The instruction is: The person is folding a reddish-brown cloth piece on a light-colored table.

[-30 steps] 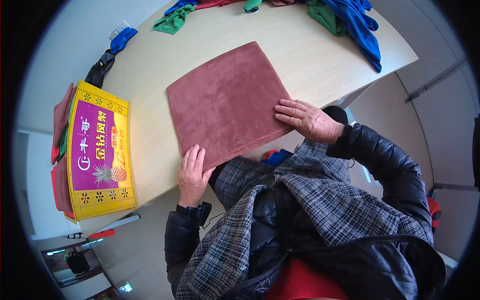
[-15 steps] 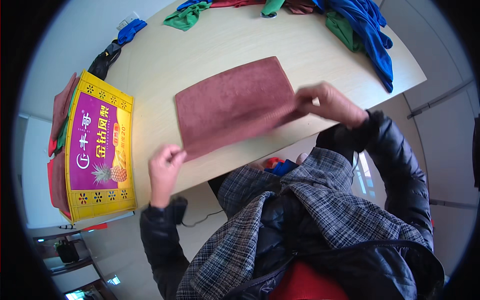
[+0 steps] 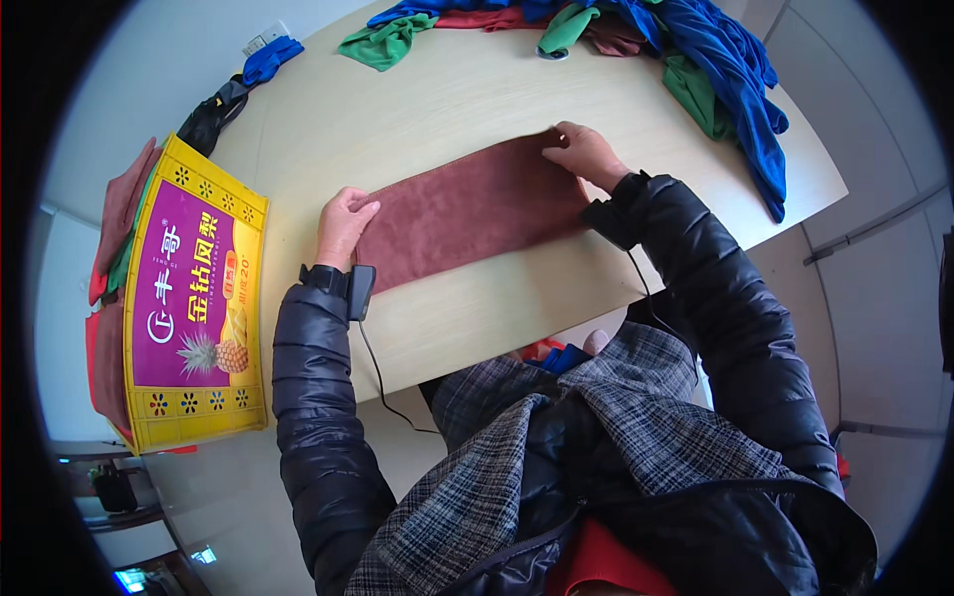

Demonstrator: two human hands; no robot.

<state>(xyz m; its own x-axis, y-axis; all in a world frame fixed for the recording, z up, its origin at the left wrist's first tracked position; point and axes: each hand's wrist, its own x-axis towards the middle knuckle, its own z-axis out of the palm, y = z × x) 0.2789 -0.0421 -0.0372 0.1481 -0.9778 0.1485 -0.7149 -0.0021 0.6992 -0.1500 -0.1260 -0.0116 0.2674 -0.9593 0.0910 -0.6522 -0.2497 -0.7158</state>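
A brownish-red cloth lies on the pale table as a long, narrow strip, its right end slightly lifted. My left hand pinches its far left corner between thumb and fingers. At the far right corner, my right hand grips the edge, with the thumb on the near side. The underside of the cloth is hidden, so I cannot tell how many layers it has.
On the left stands a yellow box with a purple panel, holding folded cloths. Blue cloths and green cloths lie heaped along the far edge of the table. Cables hang from both wrists.
Both hands have moved from the cloth's near edge to its far corners. The cloth now shows as a narrower strip, its near edge farther from me.
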